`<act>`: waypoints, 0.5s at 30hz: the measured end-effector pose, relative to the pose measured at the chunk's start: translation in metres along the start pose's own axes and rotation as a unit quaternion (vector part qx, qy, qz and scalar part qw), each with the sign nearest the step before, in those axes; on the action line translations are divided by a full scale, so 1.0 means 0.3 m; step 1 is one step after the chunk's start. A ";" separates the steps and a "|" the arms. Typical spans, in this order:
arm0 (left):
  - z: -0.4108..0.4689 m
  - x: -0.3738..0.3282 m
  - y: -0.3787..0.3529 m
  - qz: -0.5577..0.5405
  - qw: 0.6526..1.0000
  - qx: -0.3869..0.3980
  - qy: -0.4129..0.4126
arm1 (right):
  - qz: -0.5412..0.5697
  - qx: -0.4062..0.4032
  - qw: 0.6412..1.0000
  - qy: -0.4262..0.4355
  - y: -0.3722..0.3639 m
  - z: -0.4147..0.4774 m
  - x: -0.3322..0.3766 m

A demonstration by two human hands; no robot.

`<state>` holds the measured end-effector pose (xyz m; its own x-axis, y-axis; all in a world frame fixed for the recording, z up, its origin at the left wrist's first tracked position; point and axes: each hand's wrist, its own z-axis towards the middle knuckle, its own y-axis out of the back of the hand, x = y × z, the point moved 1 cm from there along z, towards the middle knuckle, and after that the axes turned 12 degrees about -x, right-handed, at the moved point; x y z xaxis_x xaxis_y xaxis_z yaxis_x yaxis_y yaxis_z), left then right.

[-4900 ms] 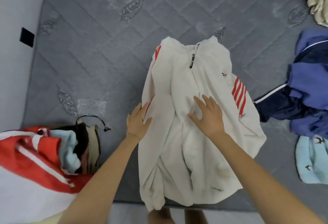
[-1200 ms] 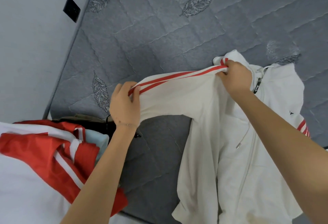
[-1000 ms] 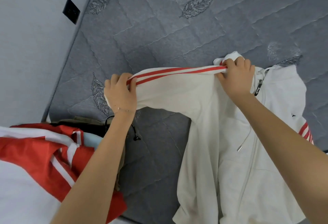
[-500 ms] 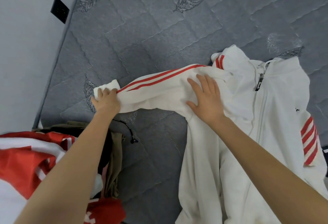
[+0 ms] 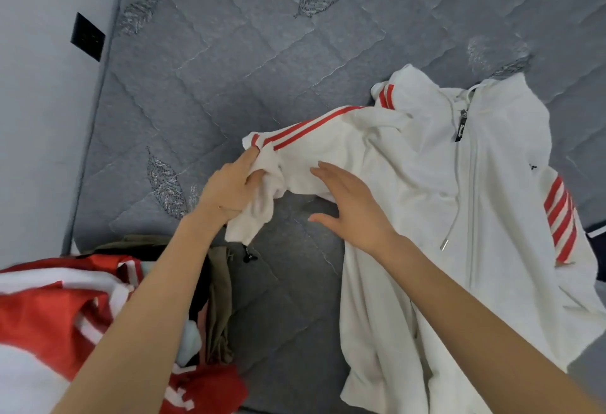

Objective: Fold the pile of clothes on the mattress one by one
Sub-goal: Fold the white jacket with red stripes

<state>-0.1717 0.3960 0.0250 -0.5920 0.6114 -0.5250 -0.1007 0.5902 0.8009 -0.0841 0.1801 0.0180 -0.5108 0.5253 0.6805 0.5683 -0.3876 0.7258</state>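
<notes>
A white zip-up hoodie [image 5: 465, 203] with red stripes lies front-up on the right part of a grey quilted mattress [image 5: 229, 62], its hem toward the viewer and its hood toward the far side. One sleeve [image 5: 331, 141], marked with two red stripes, stretches out to the left above the mattress. The left hand [image 5: 231, 192] grips the cuff end of that sleeve, fingers curled round bunched white cloth, and a loose fold hangs below the fist. The right hand [image 5: 355, 213] is spread wide and holds nothing, fingers straight and thumb apart, with the fingertips at the sleeve's lower edge near the armpit; whether they press on the cloth cannot be told. A black zip pull [image 5: 460, 129] sits below the collar, and a drawstring with a metal tip [image 5: 443, 245] lies down the chest. At the lower left, a red and white garment [image 5: 46, 312] and an olive garment [image 5: 219, 302] lie heaped together. A pale wall [image 5: 36, 125] runs along the mattress's left side and carries a black plate [image 5: 87, 36]
</notes>
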 end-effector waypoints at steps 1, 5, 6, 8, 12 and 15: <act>-0.018 -0.030 -0.006 -0.081 0.996 -0.003 0.029 | 0.058 0.008 0.998 -0.026 -0.005 -0.021 0.023; -0.096 -0.130 -0.055 -0.321 0.941 0.024 0.102 | 0.179 0.026 0.980 -0.088 -0.049 -0.110 0.094; -0.114 -0.148 -0.067 -0.347 0.930 0.037 0.113 | 0.174 0.029 0.980 -0.089 -0.061 -0.129 0.103; -0.142 -0.176 -0.085 -0.375 0.914 0.058 0.143 | 0.154 0.037 0.984 -0.085 -0.079 -0.155 0.104; -0.167 -0.219 -0.109 -0.431 0.868 0.102 0.224 | 0.089 0.011 0.989 -0.114 -0.099 -0.185 0.074; -0.177 -0.251 -0.125 -0.516 0.807 0.144 0.247 | 0.070 -0.061 0.985 -0.144 -0.087 -0.207 0.034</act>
<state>-0.1660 0.2999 0.0498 -0.5659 -0.5271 -0.6339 -0.5958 0.7930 -0.1275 -0.1442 0.1487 0.0121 -0.2187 0.6457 0.7316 0.5290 -0.5516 0.6449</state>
